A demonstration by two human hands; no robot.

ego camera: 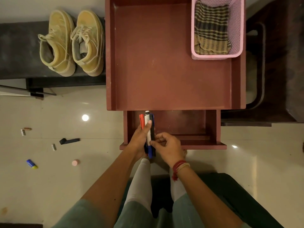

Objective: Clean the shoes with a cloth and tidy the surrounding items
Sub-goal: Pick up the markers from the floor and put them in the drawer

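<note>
A pair of tan lace-up shoes stands on a dark low shelf at the upper left. A striped cloth lies folded in a pink mesh basket on the reddish-brown table. My left hand grips a bundle of markers, red, white, blue and black, over the open drawer. My right hand pinches the lower end of the bundle beside it.
On the pale tiled floor to the left lie small items: two silver clips, a copper piece, a black strap, a blue-and-yellow tube and a pink cap. A dark chair stands right of the table.
</note>
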